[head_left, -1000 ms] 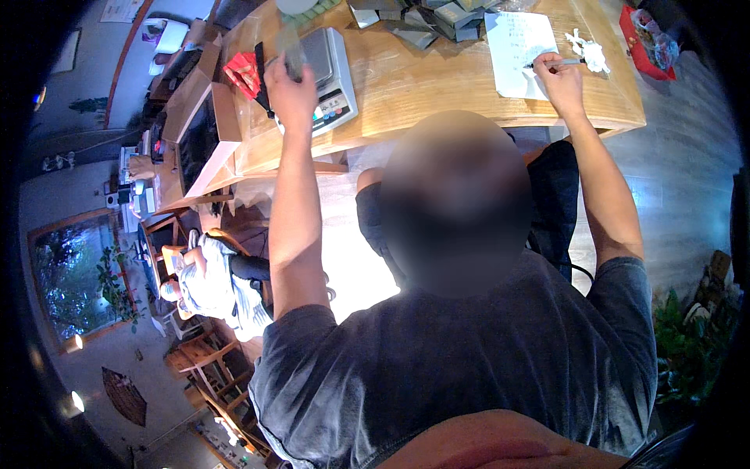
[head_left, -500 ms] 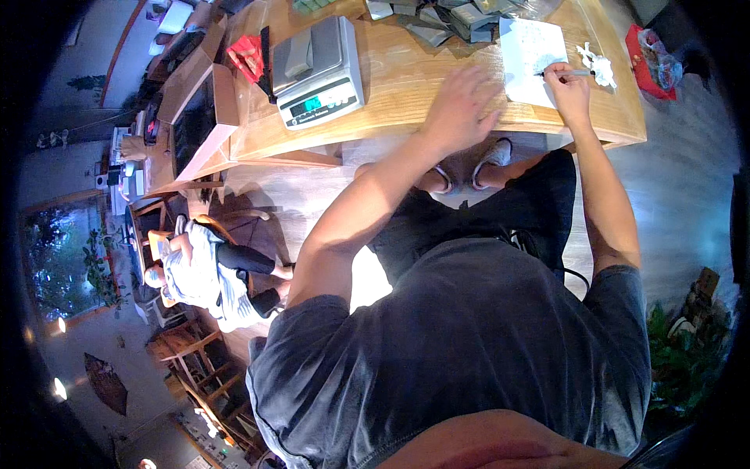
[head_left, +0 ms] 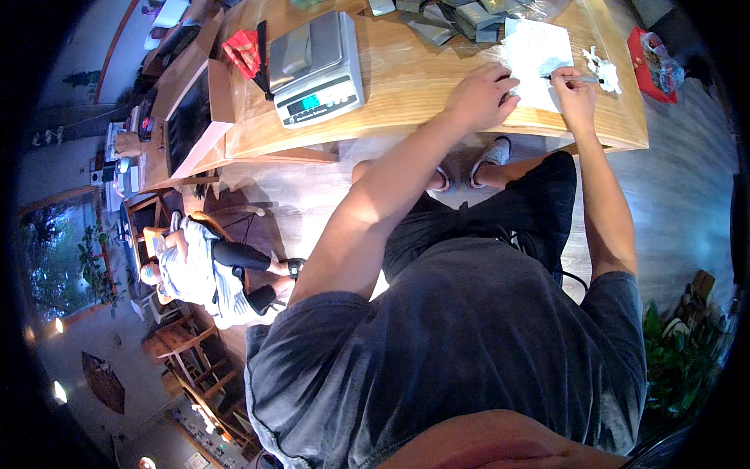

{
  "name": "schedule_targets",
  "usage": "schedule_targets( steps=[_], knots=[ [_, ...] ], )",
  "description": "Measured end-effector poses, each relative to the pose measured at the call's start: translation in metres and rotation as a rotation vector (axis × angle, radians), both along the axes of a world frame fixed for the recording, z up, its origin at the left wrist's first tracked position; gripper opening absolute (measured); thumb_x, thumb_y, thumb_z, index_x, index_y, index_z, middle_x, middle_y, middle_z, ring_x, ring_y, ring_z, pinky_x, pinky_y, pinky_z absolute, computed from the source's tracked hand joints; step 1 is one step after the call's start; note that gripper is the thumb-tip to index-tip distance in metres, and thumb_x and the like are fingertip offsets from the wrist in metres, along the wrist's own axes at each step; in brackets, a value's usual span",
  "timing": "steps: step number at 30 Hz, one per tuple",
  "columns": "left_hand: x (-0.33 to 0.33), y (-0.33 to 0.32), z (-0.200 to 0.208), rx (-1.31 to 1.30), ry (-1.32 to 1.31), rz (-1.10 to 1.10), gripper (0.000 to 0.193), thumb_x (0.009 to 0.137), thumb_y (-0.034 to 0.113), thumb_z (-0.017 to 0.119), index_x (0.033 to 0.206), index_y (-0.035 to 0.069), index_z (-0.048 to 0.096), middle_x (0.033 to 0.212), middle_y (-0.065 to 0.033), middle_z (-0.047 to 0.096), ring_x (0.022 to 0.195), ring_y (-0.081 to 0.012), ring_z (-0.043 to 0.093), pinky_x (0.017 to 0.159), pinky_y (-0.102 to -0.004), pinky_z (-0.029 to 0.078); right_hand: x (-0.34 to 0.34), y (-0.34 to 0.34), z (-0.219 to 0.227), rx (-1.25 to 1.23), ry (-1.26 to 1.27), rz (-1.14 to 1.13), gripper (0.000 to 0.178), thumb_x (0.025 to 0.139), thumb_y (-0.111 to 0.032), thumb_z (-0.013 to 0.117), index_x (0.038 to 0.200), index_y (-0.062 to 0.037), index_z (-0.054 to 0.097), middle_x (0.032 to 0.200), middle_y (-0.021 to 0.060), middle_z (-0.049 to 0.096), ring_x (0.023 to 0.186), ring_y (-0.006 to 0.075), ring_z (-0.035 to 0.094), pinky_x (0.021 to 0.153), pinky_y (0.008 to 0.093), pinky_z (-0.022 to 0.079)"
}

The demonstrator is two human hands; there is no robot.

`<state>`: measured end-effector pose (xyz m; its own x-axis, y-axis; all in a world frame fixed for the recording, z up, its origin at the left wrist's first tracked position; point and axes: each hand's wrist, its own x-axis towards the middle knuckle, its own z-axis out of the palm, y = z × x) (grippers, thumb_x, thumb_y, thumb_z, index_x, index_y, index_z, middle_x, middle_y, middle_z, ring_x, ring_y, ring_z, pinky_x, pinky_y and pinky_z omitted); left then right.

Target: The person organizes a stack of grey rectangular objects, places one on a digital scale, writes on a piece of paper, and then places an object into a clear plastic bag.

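Observation:
My right hand pinches a pen over the right edge of a white sheet of paper with faint writing on it. The sheet lies near the table's front right. Beside its left edge is my left hand, fingers loosely bent and thumb apart, with nothing visible in it. To the left stands a white digital scale with a lit display; a flat grey packet rests on its pan. Crumpled white tissue lies right of the paper.
Several grey packets are heaped at the back of the wooden table. A red packet lies left of the scale, near an open cardboard box. A red box stands beyond the right edge. Someone sits at far left.
My left hand has shifted right toward the paper, and its spread fingers have bent. My right hand and the pen have moved slightly right and down.

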<state>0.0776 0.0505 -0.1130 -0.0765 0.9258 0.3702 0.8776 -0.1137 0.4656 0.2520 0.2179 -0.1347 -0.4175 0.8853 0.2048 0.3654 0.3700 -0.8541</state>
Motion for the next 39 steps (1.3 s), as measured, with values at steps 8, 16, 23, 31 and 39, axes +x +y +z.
schedule_targets(
  steps=[8,16,23,31,39],
  knots=[
    [-0.001,-0.001,-0.001,-0.053,0.033,0.003,0.036,0.093,0.032,0.055,0.119,0.01,0.068,0.132,-0.0133,0.058,0.131,-0.0313,0.048,0.11,-0.0401,0.039,-0.003,0.004,0.011,-0.185,0.134,0.027,0.021,0.085,-0.019,0.067,0.09,0.0011,0.069,0.078,0.0029,0.069,0.073,0.0116,0.063,0.07,0.0247,0.048],
    [-0.002,0.001,-0.002,-0.097,0.088,0.004,0.037,0.092,0.028,0.054,0.122,0.011,0.067,0.138,-0.0068,0.057,0.135,-0.0272,0.044,0.113,-0.0375,0.036,0.006,0.015,0.01,-0.232,0.184,0.126,0.019,0.084,-0.016,0.069,0.086,0.0026,0.068,0.077,0.002,0.068,0.073,0.0102,0.062,0.067,0.0235,0.048],
    [-0.001,0.001,-0.005,-0.057,0.077,0.006,0.034,0.094,0.03,0.054,0.118,0.011,0.069,0.134,-0.0072,0.06,0.134,-0.0283,0.046,0.113,-0.0379,0.037,0.008,0.012,-0.003,-0.037,0.045,0.075,0.019,0.083,-0.019,0.072,0.088,-0.0005,0.069,0.073,0.0023,0.067,0.068,0.008,0.059,0.065,0.0248,0.047],
    [-0.001,0.002,-0.006,-0.08,0.033,0.012,0.036,0.094,0.032,0.052,0.119,0.012,0.069,0.135,-0.0069,0.059,0.134,-0.0262,0.045,0.115,-0.0365,0.033,0.008,0.007,-0.002,0.003,0.093,0.044,0.022,0.084,-0.022,0.072,0.089,-0.0012,0.069,0.069,0.0023,0.065,0.064,0.0081,0.057,0.062,0.0254,0.046],
    [-0.002,0.003,-0.007,-0.073,0.034,0.021,0.035,0.094,0.031,0.054,0.118,0.011,0.069,0.135,-0.0067,0.06,0.134,-0.0268,0.046,0.113,-0.0384,0.036,0.008,0.004,0.004,0.063,0.048,0.037,0.022,0.083,-0.023,0.071,0.089,-0.0016,0.069,0.073,0.0062,0.069,0.068,0.0111,0.063,0.066,0.0268,0.049]
  ],
)
